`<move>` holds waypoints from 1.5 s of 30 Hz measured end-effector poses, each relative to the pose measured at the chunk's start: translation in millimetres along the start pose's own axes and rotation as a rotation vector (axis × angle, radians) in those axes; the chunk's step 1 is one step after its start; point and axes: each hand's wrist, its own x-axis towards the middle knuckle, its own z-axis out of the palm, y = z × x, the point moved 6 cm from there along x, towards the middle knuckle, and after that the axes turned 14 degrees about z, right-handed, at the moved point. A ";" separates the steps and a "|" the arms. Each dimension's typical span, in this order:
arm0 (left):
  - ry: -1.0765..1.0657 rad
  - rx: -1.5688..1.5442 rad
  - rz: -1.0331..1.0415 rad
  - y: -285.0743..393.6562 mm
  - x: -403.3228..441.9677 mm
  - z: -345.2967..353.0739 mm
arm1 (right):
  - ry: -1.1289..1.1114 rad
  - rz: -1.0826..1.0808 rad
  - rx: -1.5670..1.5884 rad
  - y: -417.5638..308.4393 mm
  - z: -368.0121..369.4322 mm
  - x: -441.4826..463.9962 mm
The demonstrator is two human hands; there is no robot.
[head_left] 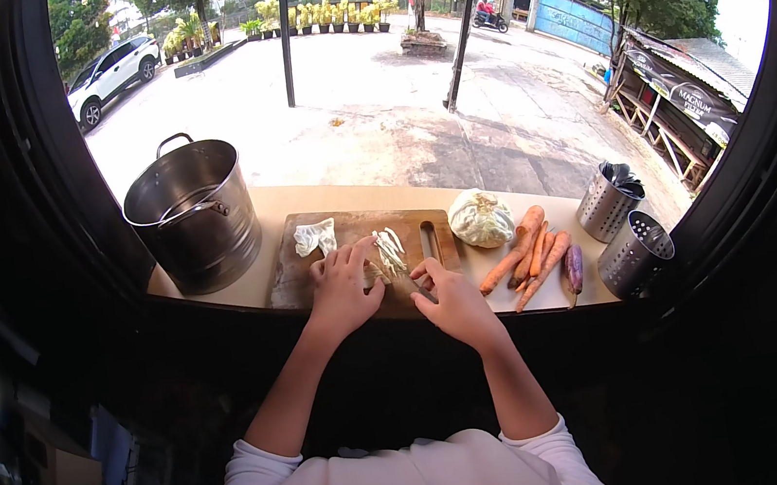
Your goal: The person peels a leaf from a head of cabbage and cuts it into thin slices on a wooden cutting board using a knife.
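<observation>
On the wooden cutting board [290,280], my left hand [345,287] rests with its fingers stretched out and apart, beside a loose pile of thin white strips [390,250]. To the right of the strips, at the board's near edge, my right hand [458,304] is closed, thumb and forefinger around a narrow dark thing that is mostly hidden. A crumpled white piece [314,237] lies at the board's far left, just beyond my left fingertips. A pale round cabbage [481,219] sits to the right of the board.
Several carrots [529,253] and a slim purple vegetable [575,269] lie at the right. Two perforated metal holders [635,254] stand past them, the farther one with utensils. A large steel pot [195,224] stands at the left end of the counter [290,200].
</observation>
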 end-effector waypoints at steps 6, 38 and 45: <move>-0.013 -0.073 -0.026 -8.1 0.6 4.1 | -0.260 0.418 0.356 14.3 -2.3 0.6; 0.280 0.014 0.062 5.2 -18.0 -1.2 | -0.055 0.189 -0.012 -21.2 -15.4 -45.7; 0.317 0.037 0.104 3.9 -19.9 1.2 | -0.021 0.171 -0.020 -25.0 -17.0 -48.6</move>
